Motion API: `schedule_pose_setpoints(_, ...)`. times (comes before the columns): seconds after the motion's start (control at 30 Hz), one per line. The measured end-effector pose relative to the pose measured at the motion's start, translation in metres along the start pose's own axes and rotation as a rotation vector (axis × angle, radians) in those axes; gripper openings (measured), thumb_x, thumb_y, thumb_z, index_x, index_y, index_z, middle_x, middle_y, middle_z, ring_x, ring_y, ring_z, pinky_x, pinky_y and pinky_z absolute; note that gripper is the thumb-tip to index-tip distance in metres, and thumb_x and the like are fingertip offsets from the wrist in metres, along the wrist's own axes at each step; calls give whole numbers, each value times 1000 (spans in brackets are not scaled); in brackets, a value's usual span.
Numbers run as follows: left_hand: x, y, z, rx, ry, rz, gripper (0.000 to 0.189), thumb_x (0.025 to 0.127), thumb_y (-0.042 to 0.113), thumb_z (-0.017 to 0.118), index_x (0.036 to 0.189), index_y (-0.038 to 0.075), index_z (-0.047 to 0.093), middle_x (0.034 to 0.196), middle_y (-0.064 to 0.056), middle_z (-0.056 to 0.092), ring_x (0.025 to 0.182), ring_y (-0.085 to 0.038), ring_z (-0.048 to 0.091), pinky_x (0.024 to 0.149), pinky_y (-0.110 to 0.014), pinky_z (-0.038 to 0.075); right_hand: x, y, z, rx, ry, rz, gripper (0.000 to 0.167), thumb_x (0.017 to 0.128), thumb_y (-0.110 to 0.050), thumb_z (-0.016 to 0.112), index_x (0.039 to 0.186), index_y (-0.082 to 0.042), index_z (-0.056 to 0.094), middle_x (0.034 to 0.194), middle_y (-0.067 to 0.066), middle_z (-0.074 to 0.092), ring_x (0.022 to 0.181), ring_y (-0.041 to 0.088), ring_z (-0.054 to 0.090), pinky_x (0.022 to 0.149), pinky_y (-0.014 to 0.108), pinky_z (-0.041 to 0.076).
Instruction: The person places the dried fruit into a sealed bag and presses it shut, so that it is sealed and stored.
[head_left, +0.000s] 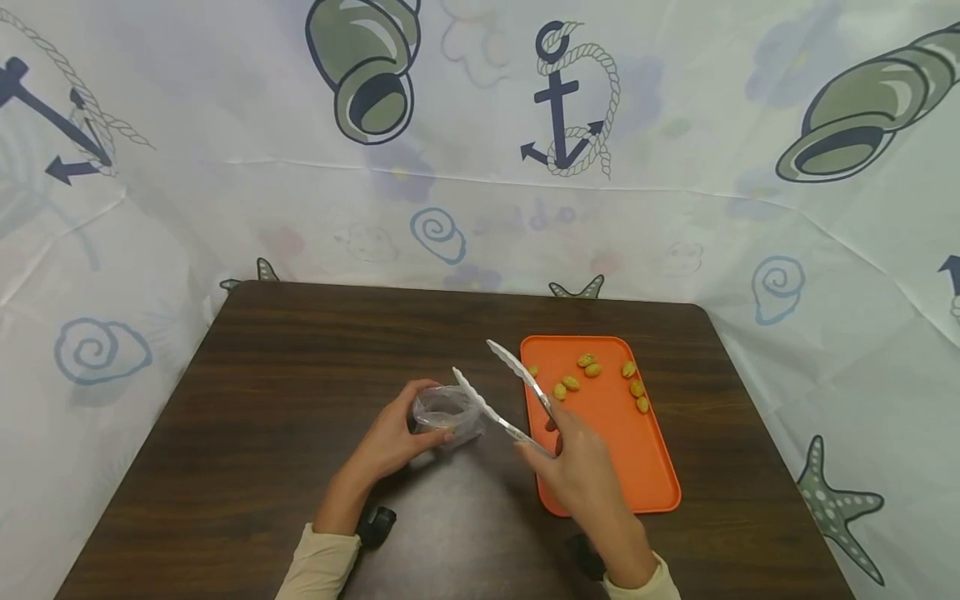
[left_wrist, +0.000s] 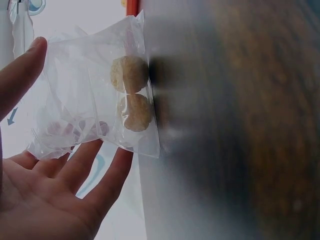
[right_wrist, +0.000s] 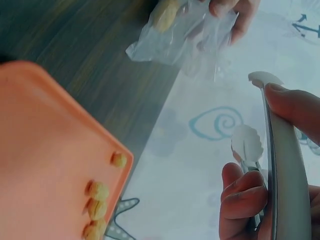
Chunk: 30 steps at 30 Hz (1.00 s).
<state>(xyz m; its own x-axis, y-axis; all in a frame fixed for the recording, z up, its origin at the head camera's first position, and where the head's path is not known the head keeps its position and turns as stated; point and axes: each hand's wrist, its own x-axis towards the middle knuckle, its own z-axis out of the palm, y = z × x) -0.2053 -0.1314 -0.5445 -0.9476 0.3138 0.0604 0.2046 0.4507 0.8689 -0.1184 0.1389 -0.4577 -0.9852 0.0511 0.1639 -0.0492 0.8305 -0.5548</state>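
My left hand point(head_left: 393, 437) holds a clear plastic bag point(head_left: 442, 408) upright at the table's middle, thumb on one side and fingers on the other. Two round, ridged, yellowish-brown walnut-like pieces point(left_wrist: 131, 92) lie at the bag's bottom in the left wrist view. My right hand point(head_left: 585, 471) grips metal tongs point(head_left: 517, 367) over the left edge of the orange tray point(head_left: 607, 467). The tongs' arms are spread with nothing between their scalloped tips, and the lower tip overlaps the bag's mouth in the head view. Several similar walnut-like pieces point(head_left: 571, 383) lie on the tray.
The dark wooden table point(head_left: 300, 358) carries the tray on its right side. A white cloth point(head_left: 480, 225) printed with anchors, shells and starfish hangs behind and around the table. Dark wrist straps point(head_left: 377, 527) show below the hands.
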Motion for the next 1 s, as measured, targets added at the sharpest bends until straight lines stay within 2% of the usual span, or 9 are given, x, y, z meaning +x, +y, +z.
schedule_pose_setpoints(0.23,0,-1,1,1,-3,-1,79,77,35,92,143,27,50,130,-5,67,120,-27,62,104,-53,44,3,12,-8,-4,-6,72,56,82,-36,88,125,-9,65,82,2,59,57,11,44,50,25,35)
schedule_pose_setpoints(0.47,-1,0,0,6,-8,-18,79,77,38,92,143,31,49,131,-5,67,121,-27,61,104,-53,44,3,26,-14,7,47,75,63,84,-38,86,135,-11,62,97,2,67,59,11,44,49,24,36)
schedule_pose_setpoints(0.6,-1,-1,0,8,-14,-25,79,77,39,91,143,31,49,131,-5,66,122,-27,61,104,-54,44,3,31,-17,9,46,103,62,84,-38,86,131,-5,64,94,4,65,60,12,45,50,25,37)
schedule_pose_setpoints(0.73,-1,0,0,8,-20,-28,79,78,38,91,143,30,48,132,-7,66,123,-28,61,105,-54,43,3,36,-19,11,35,139,58,85,-37,85,129,-5,64,90,7,64,60,13,45,50,26,37)
schedule_pose_setpoints(0.87,-1,0,0,6,-23,-33,78,78,39,91,144,30,48,133,-8,65,124,-29,60,105,-56,43,2,42,-21,15,23,160,66,87,-40,83,138,-4,60,98,9,68,61,14,47,50,26,37)
schedule_pose_setpoints(1.0,-1,0,0,4,-25,-41,78,79,38,91,144,31,48,134,-8,65,124,-29,60,105,-57,43,2,50,-22,4,27,167,70,88,-41,82,141,-1,58,103,12,69,64,14,48,53,27,38)
